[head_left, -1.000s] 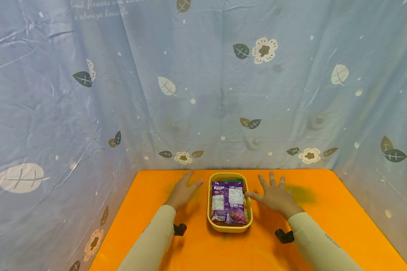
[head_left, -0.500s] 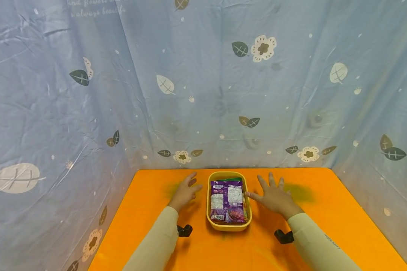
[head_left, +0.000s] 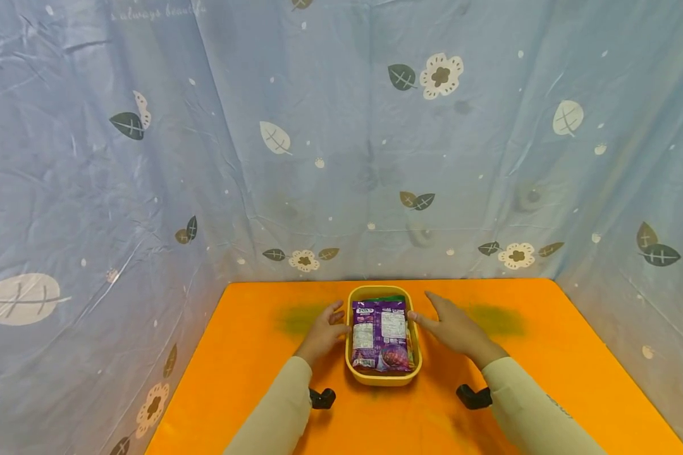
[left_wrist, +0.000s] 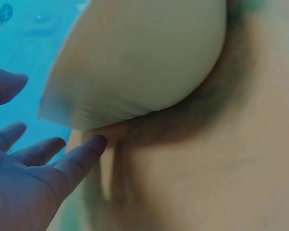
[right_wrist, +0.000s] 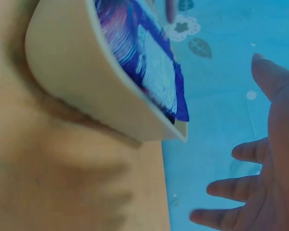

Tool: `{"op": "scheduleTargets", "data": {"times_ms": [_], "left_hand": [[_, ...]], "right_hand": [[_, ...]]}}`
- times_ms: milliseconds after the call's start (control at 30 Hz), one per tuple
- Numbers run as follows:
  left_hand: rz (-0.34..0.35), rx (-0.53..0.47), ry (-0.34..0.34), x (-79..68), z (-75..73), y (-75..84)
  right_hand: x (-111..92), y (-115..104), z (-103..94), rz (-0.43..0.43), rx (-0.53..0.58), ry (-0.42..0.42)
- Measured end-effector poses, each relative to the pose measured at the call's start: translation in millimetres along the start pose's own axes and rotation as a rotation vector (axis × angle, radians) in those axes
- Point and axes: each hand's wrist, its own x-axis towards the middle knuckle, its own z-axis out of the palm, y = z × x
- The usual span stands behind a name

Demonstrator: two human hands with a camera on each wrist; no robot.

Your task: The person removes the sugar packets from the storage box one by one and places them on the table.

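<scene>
A yellow rectangular bin point(head_left: 382, 381) with rounded corners stands on the orange table. Inside it lies a purple candy bag point(head_left: 379, 335), printed side up, with a green packet point(head_left: 395, 298) showing at the far end. My left hand point(head_left: 323, 333) is at the bin's left side, fingers loosely bent, thumb at the rim. On the other side my right hand point(head_left: 455, 328) has its fingers spread, with the thumb overlapping the right rim. In the right wrist view the right fingers are apart from the bin wall point(right_wrist: 77, 82). Neither hand grips anything.
The orange table point(head_left: 250, 379) has dark greenish stains left and right of the bin. Blue curtains point(head_left: 341, 158) with leaf and flower prints rise behind the table and on both sides. A black camera mount sits on each wrist.
My left hand has moved right, up to the bin's side, its fingers more bent. My right hand has turned, its fingers drawn closer together. The bin stays put.
</scene>
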Motion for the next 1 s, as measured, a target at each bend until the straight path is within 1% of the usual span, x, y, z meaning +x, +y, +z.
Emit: {"op": "scheduleTargets", "data": {"times_ms": [100,200,367,467,633,767,1000], "left_hand": [[0.01,-0.003,0.007,-0.8,3.7,-6.1],[0.021,-0.008,0.011,-2.7,6.6,-10.1],[-0.016,-0.043,0.01,-5.4,9.0,-14.5],[-0.025,-0.074,0.001,-6.2,9.2,-16.2],[-0.026,-0.077,-0.012,-7.7,8.8,-16.8],[-0.026,-0.066,-0.018,-8.2,8.2,-16.5],[-0.025,-0.067,-0.03,-6.5,6.3,-18.1]], "right_hand": [[1.4,-2.4,-0.2,-0.01,0.109,-0.006],[2.0,-4.6,-0.9,0.012,0.204,-0.018],[1.9,-10.7,-2.9,0.076,0.41,-0.074],[1.6,-14.5,-3.4,0.103,0.541,-0.107],[2.4,-18.3,-1.8,0.131,0.688,-0.154],[3.7,-23.3,1.2,0.154,0.752,-0.181],[5.5,-42.0,9.0,0.178,0.74,-0.239]]}}
